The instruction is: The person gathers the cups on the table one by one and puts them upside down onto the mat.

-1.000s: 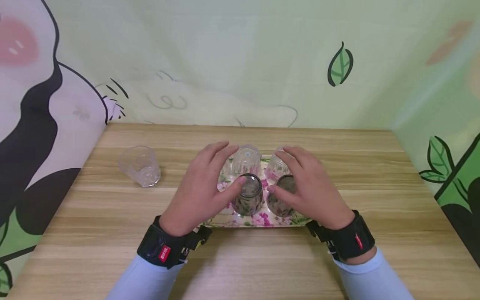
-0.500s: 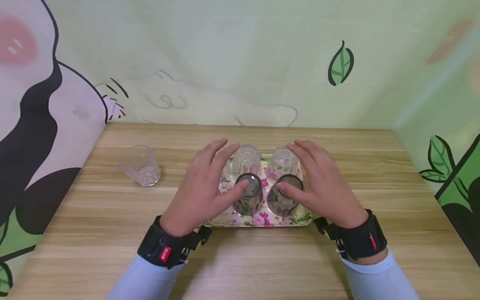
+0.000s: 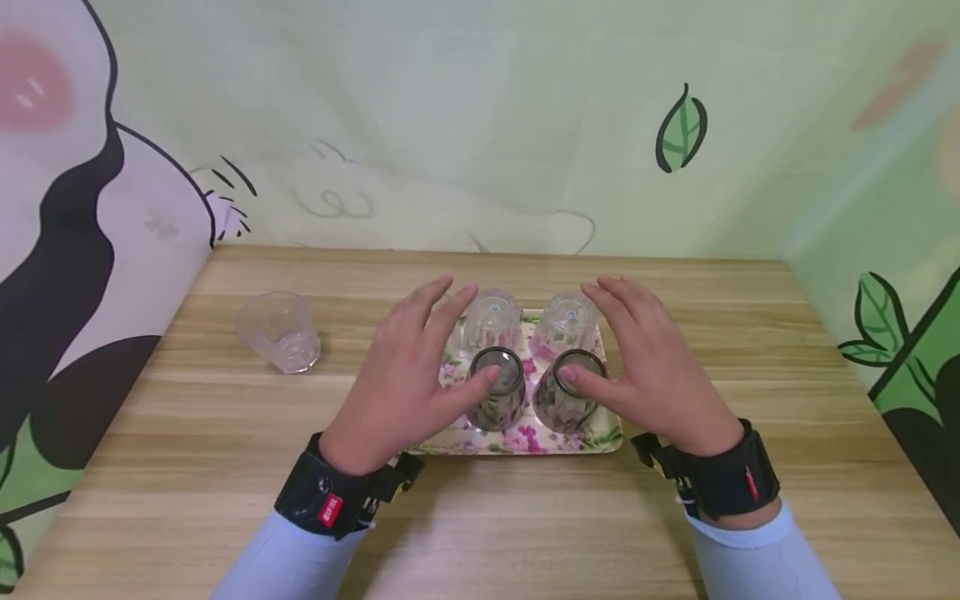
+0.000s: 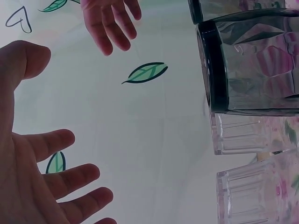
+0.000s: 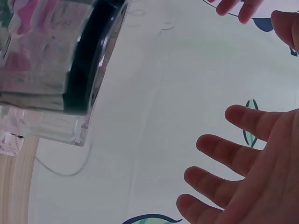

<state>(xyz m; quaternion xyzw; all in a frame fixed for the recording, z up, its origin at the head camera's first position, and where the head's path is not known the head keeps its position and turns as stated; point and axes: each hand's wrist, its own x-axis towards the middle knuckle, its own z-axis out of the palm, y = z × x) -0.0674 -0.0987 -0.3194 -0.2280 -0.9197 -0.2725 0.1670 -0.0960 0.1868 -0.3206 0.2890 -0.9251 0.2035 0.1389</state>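
Both hands hover over a flower-patterned tray (image 3: 525,443), fingers spread and holding nothing. Upside-down on its front part stand two grey-tinted glasses, one on the left (image 3: 495,404) and one on the right (image 3: 564,408). Behind them are clear glasses, among them a left one (image 3: 492,321) and a right one (image 3: 564,323). My left hand (image 3: 408,375) has its thumb over the left grey glass in the head view; my right hand (image 3: 652,367) overlaps the right one likewise. Both wrist views show a gap between the fingertips and the glass bases. The left hand hides the tray's left side.
A separate clear glass (image 3: 288,337) is on the wooden table (image 3: 525,533), left of the tray. A printed cloth (image 3: 450,125) with leaves and cartoon figures rises behind the table and along both sides.
My right hand has shifted to the right, uncovering more of the right-hand glasses and the tray's right corner. The left hand has barely moved, and the glasses stand where they were.
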